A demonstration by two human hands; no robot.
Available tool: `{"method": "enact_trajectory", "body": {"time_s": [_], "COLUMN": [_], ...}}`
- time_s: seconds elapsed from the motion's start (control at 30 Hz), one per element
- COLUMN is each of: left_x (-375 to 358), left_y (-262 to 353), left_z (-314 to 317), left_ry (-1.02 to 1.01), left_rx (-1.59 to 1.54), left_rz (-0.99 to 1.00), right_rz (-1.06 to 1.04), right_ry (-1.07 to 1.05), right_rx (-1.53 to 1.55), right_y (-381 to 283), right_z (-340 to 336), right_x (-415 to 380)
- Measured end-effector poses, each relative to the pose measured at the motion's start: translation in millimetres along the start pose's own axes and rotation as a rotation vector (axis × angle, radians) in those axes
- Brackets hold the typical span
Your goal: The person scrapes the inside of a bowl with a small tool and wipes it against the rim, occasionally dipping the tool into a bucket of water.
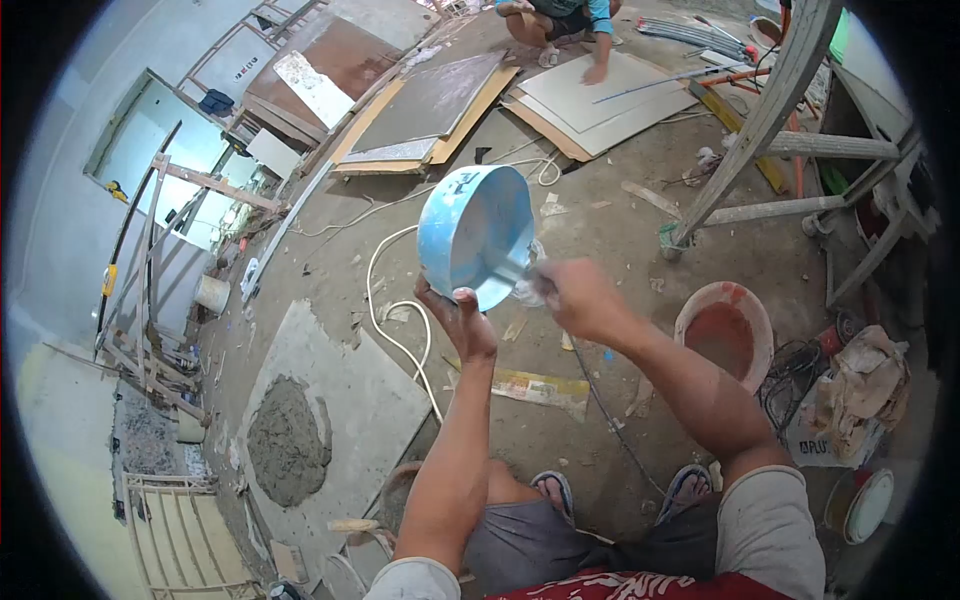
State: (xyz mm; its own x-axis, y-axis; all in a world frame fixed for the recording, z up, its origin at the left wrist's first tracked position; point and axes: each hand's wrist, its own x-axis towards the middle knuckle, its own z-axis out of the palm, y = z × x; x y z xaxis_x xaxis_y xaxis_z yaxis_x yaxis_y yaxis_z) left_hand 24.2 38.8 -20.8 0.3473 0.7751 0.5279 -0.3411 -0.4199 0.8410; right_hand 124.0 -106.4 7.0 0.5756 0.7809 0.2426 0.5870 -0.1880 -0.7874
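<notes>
Near the middle of the head view, a round, shallow blue container (440, 235) is tilted so that its open side faces right. My left hand (462, 322) supports it from below, with the fingers against its lower rim. My right hand (578, 298) is closed round the handle of a tool, whose flat pale blade (503, 267) reaches inside the container. Whitish material clings to the tool close to my fingers. What lies at the bottom of the container is hard to make out.
A wet mortar pile (289, 440) lies on a grey board (345, 385) at the lower left. On the right are a bucket (725, 335) and a wooden trestle (765, 130). Another person (570, 25) crouches by pale sheets (600, 100). A pale cable (375, 270) crosses the floor.
</notes>
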Motion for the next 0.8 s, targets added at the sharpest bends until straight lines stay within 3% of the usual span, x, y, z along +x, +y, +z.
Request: {"method": "enact_trajectory", "body": {"time_s": [0.13,0.2,0.33,0.43,0.53,0.63,0.73,0.8], "left_x": [-4.6,-4.3,-2.0,-4.7,-0.9,-1.2,-5.8,-5.7], "left_y": [7.0,6.9,-2.5,0.6,0.4,0.6,5.4,1.7], "left_z": [2.6,4.3,-4.4,0.7,0.8,-0.5,4.2,3.9], "left_ry": [-0.071,-0.082,-0.066,-0.082,-0.05,-0.03,-0.061,-0.081], "left_rx": [0.112,0.13,0.108,0.1,0.087,0.053,0.1,0.158], "left_rz": [0.091,0.107,0.058,0.073,0.059,0.029,0.061,0.084], "right_rz": [0.042,-0.026,-0.002,0.01,-0.027,0.021,0.007,-0.055], "right_ry": [0.134,0.006,-0.015,0.152,-0.026,0.013,0.203,-0.011], "right_rx": [-0.118,-0.018,-0.001,-0.076,-0.027,-0.038,-0.196,-0.05], "right_y": [-3.4,-6.5,-1.3,-4.9,-5.7,-3.1,5.5,5.9], "right_z": [-2.6,5.4,3.3,-2.2,-0.8,-3.4,0.8,5.1], "right_x": [1.3,-2.8,-0.4,0.5,-1.3,2.0,6.3,2.7]}}
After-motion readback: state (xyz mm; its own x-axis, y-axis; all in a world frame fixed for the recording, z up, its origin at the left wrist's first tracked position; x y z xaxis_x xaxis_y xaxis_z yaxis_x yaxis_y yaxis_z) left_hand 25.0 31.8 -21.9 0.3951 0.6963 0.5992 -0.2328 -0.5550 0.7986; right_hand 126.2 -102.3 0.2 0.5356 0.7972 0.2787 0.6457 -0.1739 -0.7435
